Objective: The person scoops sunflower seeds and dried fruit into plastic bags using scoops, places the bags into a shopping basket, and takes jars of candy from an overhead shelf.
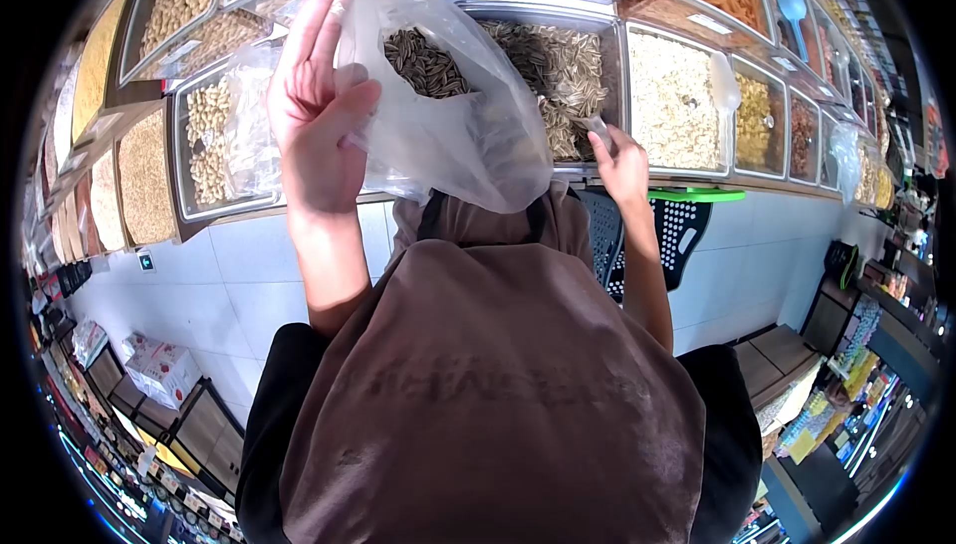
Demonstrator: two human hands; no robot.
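My left hand holds a translucent plastic bag between thumb and fingers, with two fingers stretched upward. Dark striped sunflower seeds show through the bag's mouth. Beside the bag, my right hand grips a small clear handle, apparently a scoop's, at the front edge of a bin of sunflower seeds. The far end of that tool cannot be made out among the seeds. The bag covers the left part of this bin.
Right of the seed bin is a bin of pale flakes with a clear scoop. A peanut bin stands at left, partly under a crumpled clear bag. A blue scoop lies further back. A dark basket with a green handle is below.
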